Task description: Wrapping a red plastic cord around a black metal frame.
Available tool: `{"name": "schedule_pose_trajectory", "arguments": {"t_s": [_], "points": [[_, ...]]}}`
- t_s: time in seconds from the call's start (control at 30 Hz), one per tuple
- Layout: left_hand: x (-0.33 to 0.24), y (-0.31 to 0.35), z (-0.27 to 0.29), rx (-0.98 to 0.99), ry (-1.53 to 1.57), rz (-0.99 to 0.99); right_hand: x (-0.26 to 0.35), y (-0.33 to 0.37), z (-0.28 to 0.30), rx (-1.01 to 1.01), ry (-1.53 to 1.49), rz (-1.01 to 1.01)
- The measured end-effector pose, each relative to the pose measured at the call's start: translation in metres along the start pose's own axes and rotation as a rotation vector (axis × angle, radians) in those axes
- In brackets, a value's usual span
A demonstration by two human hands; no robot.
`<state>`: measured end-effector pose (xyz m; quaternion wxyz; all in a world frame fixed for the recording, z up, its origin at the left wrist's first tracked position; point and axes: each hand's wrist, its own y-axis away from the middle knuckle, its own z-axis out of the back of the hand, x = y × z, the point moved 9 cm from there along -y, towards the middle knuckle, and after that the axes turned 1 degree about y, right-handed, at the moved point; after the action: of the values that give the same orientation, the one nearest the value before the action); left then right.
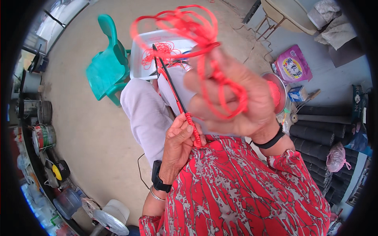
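My left hand is closed around a knotted red cord section, worked over a dark core, close to my shirt. From it a long black strand with red beside it stretches forward over my lap. My right hand is raised nearer the camera, blurred, with fingers curled around a looped bundle of red cord. Some loops hang across its fingers and palm. Beyond my knees stands a white tray holding more tangled red cord and some dark items.
A green plastic chair stands left of the tray. On the right are a red round container, a purple package, a small blue-and-white box and stacked dark rolls. A water jug and shelves line the left.
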<state>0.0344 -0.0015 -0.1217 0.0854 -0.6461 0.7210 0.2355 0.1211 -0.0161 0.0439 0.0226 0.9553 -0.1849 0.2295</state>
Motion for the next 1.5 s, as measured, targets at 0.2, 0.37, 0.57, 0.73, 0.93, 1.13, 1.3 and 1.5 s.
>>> {"name": "schedule_pose_trajectory", "arguments": {"t_s": [0.2, 0.37, 0.57, 0.73, 0.93, 1.13, 1.3, 1.5], "points": [[0.006, 0.008, 0.011, -0.21, 0.011, 0.003, -0.09, -0.005, -0.025, 0.084, -0.096, -0.274], [0.003, 0.002, 0.002, -0.032, -0.01, 0.022, -0.135, -0.007, -0.027, 0.145, -0.057, -0.352], [0.002, 0.005, 0.007, -0.173, -0.052, 0.003, -0.143, -0.014, -0.033, 0.229, 0.292, -0.213], [0.001, 0.008, 0.005, -0.162, -0.054, 0.014, -0.134, -0.016, -0.04, 0.271, 0.268, -0.179], [-0.005, 0.018, 0.001, -0.239, -0.117, 0.054, -0.141, -0.021, -0.045, 0.331, 0.229, -0.176], [-0.004, 0.023, 0.006, -0.319, -0.201, 0.039, -0.151, -0.024, -0.052, 0.321, 0.041, -0.319], [0.006, 0.022, 0.017, -0.337, -0.221, 0.044, -0.158, -0.022, -0.04, 0.277, 0.006, -0.385], [-0.009, 0.034, 0.005, -0.375, -0.206, -0.103, -0.176, -0.011, -0.042, 0.284, 0.033, -0.401]]}}
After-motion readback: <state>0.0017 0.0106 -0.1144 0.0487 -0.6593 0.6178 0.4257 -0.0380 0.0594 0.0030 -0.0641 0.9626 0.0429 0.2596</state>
